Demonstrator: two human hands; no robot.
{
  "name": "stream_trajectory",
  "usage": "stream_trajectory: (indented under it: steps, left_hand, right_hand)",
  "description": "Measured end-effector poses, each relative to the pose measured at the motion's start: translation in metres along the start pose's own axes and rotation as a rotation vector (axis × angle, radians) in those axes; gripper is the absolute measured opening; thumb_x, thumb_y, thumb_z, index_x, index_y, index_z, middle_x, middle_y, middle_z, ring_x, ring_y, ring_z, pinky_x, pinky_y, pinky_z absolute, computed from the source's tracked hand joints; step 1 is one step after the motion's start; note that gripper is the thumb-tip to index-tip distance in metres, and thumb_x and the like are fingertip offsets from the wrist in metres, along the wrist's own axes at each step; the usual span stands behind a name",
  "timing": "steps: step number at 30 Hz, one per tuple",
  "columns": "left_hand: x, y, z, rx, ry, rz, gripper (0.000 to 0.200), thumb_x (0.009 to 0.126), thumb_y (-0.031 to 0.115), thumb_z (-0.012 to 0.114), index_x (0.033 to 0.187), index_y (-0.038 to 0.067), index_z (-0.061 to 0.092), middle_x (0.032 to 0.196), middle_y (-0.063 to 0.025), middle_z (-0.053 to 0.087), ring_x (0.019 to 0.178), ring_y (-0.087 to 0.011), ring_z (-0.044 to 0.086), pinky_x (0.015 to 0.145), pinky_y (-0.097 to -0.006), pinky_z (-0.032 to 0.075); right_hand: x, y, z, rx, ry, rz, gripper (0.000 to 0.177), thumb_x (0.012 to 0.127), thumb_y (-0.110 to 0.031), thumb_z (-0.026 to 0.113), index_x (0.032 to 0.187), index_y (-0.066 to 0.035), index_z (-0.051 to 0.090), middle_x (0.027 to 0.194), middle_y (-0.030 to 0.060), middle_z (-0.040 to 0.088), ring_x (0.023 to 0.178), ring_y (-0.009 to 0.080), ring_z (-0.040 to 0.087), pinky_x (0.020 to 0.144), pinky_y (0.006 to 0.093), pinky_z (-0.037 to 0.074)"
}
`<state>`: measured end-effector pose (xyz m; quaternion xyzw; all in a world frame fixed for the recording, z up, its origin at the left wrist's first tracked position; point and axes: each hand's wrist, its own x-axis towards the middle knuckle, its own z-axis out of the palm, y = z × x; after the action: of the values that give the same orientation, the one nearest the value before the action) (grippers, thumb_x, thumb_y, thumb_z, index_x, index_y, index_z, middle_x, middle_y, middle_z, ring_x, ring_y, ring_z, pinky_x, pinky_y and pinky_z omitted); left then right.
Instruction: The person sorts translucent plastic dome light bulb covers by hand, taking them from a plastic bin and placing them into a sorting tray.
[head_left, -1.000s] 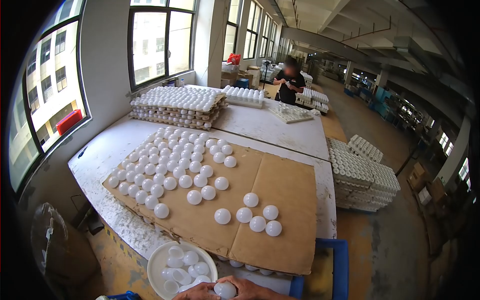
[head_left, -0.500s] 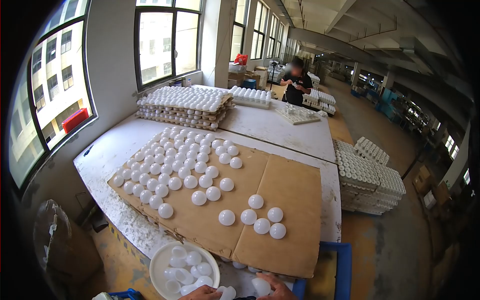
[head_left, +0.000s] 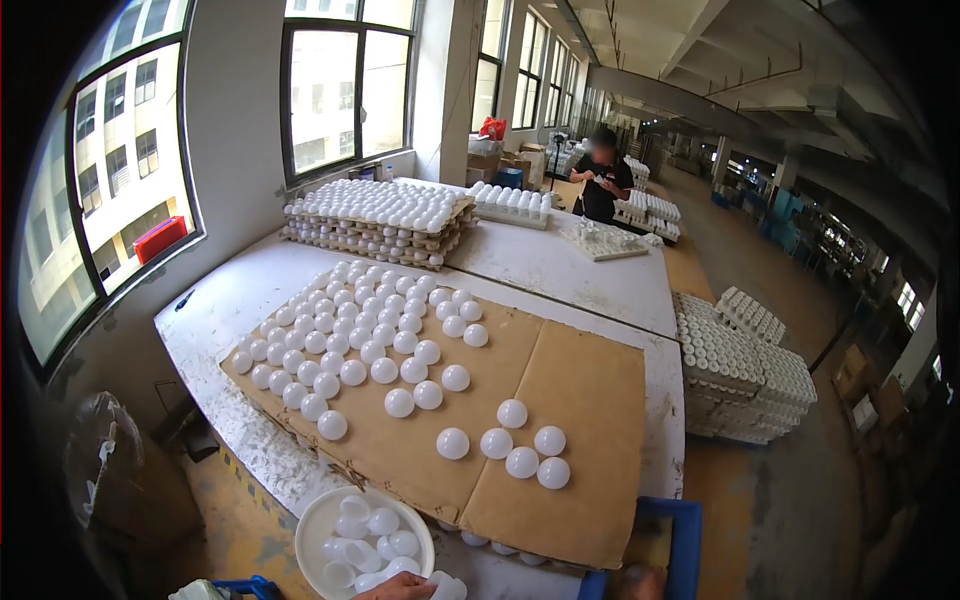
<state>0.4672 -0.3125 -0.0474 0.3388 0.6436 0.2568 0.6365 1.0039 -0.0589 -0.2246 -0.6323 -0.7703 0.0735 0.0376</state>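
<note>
At the bottom edge my left hand (head_left: 398,588) is closed around a white translucent bulb cover (head_left: 448,588), its fingers partly cut off by the frame. Right beside it, a white bucket (head_left: 303,548) holds loose bulb covers (head_left: 383,521), some with their open rims showing. My right hand (head_left: 641,582) is a blur over the blue crate (head_left: 686,545); its fingers cannot be made out. On the brown cardboard sheet (head_left: 590,400) stand many white bulb covers (head_left: 343,343) packed at the left, with several more (head_left: 521,462) spaced apart near the right.
Stacked trays of white covers (head_left: 375,215) rise at the table's back left. More stacked trays (head_left: 745,370) stand beyond the right edge. Across the table a person (head_left: 603,180) handles a small part. A large bag (head_left: 125,475) sits on the floor at left.
My right hand has moved right, from beside the left hand to over the blue crate; the white cover it held no longer shows. My left hand stays by the bucket. The view has shifted slightly.
</note>
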Motion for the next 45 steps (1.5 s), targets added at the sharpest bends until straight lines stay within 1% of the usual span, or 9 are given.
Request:
stream_trajectory:
  steps: [2, 6, 8, 13, 18, 22, 36, 41, 45]
  left_hand:
    - [0.016, -0.038, -0.005, -0.078, 0.001, 0.077, 0.034, 0.094, 0.033, 0.054, 0.097, 0.002, 0.069, 0.082, 0.0031, 0.063, 0.076, -0.0066, 0.053, 0.068, -0.0244, 0.044]
    - [0.011, -0.041, 0.002, -0.195, 0.159, 0.163, 0.03, 0.093, 0.029, 0.055, 0.096, 0.002, 0.069, 0.084, 0.0012, 0.065, 0.076, -0.0083, 0.057, 0.068, -0.0241, 0.046]
    - [0.01, -0.044, 0.0, -0.419, 0.134, 0.033, 0.026, 0.093, 0.024, 0.055, 0.095, 0.002, 0.069, 0.088, -0.0015, 0.066, 0.078, -0.0107, 0.06, 0.071, -0.0256, 0.048]
    - [0.009, -0.028, 0.002, -0.715, 0.138, 0.177, 0.022, 0.089, 0.022, 0.059, 0.095, 0.003, 0.068, 0.09, -0.0053, 0.067, 0.08, -0.0153, 0.062, 0.071, -0.0322, 0.051]
    - [-0.008, 0.0, 0.001, -0.964, 0.22, 0.24, 0.016, 0.084, 0.016, 0.062, 0.086, 0.001, 0.063, 0.089, -0.012, 0.064, 0.08, -0.0277, 0.066, 0.072, -0.0419, 0.055]
    - [0.001, 0.012, 0.012, -1.1, 0.179, 0.214, 0.017, 0.083, 0.015, 0.06, 0.086, -0.001, 0.062, 0.091, -0.0174, 0.062, 0.082, -0.0373, 0.065, 0.072, -0.0524, 0.055]
    - [0.043, 0.051, 0.056, -1.027, -0.317, 0.281, 0.027, 0.088, 0.027, 0.056, 0.096, 0.003, 0.063, 0.096, -0.0164, 0.064, 0.085, -0.0326, 0.066, 0.077, -0.0521, 0.055]
    - [0.016, 0.088, 0.068, -0.925, -0.209, 0.236, 0.028, 0.083, 0.022, 0.056, 0.085, -0.005, 0.063, 0.112, -0.0284, 0.059, 0.094, -0.0365, 0.063, 0.076, -0.0523, 0.055]
    - [0.02, 0.067, 0.062, -1.077, -0.28, 0.227, 0.026, 0.084, 0.015, 0.055, 0.094, -0.008, 0.062, 0.115, -0.0264, 0.059, 0.102, -0.038, 0.06, 0.08, -0.0502, 0.055]
  right_hand:
    - [0.001, -0.023, -0.033, 0.014, -0.2, 0.126, 0.057, 0.077, -0.04, 0.069, 0.122, -0.007, 0.056, 0.116, 0.023, 0.058, 0.103, 0.0385, 0.057, 0.085, 0.0481, 0.047]
    - [0.033, -0.061, -0.1, 0.495, 0.506, 0.206, 0.061, 0.064, -0.025, 0.08, 0.115, -0.001, 0.056, 0.118, 0.019, 0.053, 0.098, 0.0349, 0.059, 0.081, 0.0435, 0.05]
    - [0.047, -0.179, -0.208, 0.781, 0.414, -0.078, 0.059, 0.067, -0.024, 0.077, 0.118, -0.002, 0.056, 0.118, 0.0172, 0.053, 0.101, 0.0336, 0.059, 0.083, 0.0424, 0.05]
    - [0.096, -0.274, -0.202, 0.328, 0.076, -0.373, 0.063, 0.071, -0.024, 0.075, 0.126, -0.005, 0.051, 0.122, 0.0146, 0.052, 0.107, 0.0336, 0.057, 0.086, 0.0412, 0.05]
    - [0.097, -0.329, -0.209, 0.248, 0.463, -0.437, 0.06, 0.073, -0.027, 0.075, 0.124, -0.006, 0.054, 0.125, 0.0134, 0.052, 0.105, 0.0319, 0.058, 0.083, 0.0401, 0.051]
    - [0.029, -0.355, -0.225, 0.776, -0.427, -0.681, 0.064, 0.074, -0.027, 0.077, 0.128, -0.003, 0.051, 0.128, 0.0144, 0.053, 0.097, 0.0231, 0.061, 0.078, 0.0337, 0.053]
    - [-0.031, -0.314, -0.21, 0.818, -0.122, -0.901, 0.066, 0.07, -0.031, 0.08, 0.126, -0.005, 0.055, 0.107, 0.0114, 0.061, 0.085, 0.0229, 0.061, 0.076, 0.0332, 0.051]
    - [-0.034, -0.228, -0.222, 1.181, 0.088, -0.171, 0.065, 0.068, -0.031, 0.076, 0.122, -0.003, 0.055, 0.096, 0.0131, 0.064, 0.08, 0.0244, 0.064, 0.072, 0.031, 0.052]
    - [-0.008, -0.121, -0.164, 0.319, 0.267, 0.265, 0.054, 0.068, -0.029, 0.075, 0.111, 0.0, 0.058, 0.117, 0.0193, 0.053, 0.104, 0.0345, 0.057, 0.088, 0.0435, 0.049]
